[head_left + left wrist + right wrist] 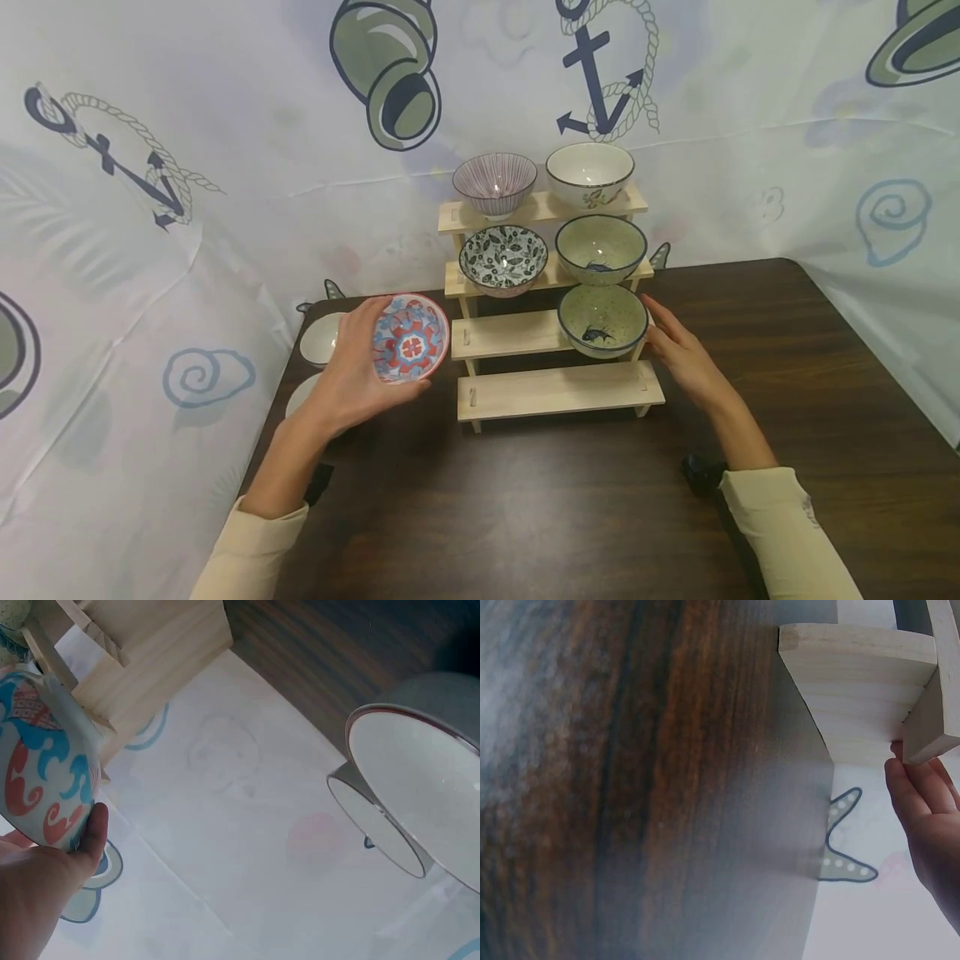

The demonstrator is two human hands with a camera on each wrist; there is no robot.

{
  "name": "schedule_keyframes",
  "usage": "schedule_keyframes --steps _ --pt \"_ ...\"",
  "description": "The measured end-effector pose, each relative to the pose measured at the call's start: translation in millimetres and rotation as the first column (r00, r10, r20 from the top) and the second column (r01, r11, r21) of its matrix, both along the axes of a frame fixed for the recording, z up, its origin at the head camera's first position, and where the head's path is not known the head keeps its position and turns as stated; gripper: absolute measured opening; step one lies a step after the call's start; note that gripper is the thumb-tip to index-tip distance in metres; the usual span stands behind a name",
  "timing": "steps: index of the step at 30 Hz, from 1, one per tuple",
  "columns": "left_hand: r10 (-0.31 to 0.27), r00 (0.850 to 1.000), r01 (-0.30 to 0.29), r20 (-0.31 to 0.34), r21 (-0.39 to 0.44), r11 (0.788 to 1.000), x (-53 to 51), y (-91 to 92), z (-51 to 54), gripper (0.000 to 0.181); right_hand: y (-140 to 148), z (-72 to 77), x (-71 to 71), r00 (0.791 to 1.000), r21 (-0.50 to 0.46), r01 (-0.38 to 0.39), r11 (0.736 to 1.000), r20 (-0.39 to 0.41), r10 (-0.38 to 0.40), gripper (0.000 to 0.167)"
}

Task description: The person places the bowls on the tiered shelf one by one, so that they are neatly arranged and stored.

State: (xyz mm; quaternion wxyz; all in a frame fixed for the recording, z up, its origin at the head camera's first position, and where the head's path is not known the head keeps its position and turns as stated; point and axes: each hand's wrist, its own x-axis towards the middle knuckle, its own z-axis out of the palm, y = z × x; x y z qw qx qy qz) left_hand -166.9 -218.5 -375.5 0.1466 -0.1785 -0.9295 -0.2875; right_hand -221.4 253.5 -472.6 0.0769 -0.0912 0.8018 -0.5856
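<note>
My left hand (360, 362) holds a bowl with a red, blue and white pattern (411, 340), thumb below and fingers at its upper rim. The bowl is tilted, its inside toward the head camera, left of a tiered wooden stand (558, 392). In the left wrist view its painted outside (49, 761) shows. My right hand (686, 354) is at the stand's right side, beside a green bowl with a dark fish (603, 321). Its fingertips touch the wooden frame (930, 724) in the right wrist view; some are hidden behind the wood.
Higher tiers hold another green bowl (602, 248), a black-and-white leaf bowl (504, 258), a striped bowl (495, 185) and a white bowl (590, 172). Two white bowls (318, 337) stand at the table's left edge, partly behind my left hand. A printed cloth (480, 83) hangs behind.
</note>
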Motion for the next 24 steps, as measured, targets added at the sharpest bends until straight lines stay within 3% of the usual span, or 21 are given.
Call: schedule_keyframes --steps 12,24 --pt "-0.039 0.999 0.038 -0.035 -0.014 0.999 5.8 5.1 3.8 0.120 0 -0.8 -0.4 1.000 -0.002 0.005 1.000 -0.003 -0.005 0.062" --pt "-0.073 0.997 0.072 0.014 0.016 0.997 12.2 11.7 10.6 0.119 1 0.4 0.2 1.000 -0.001 0.002 1.000 -0.004 -0.002 0.064"
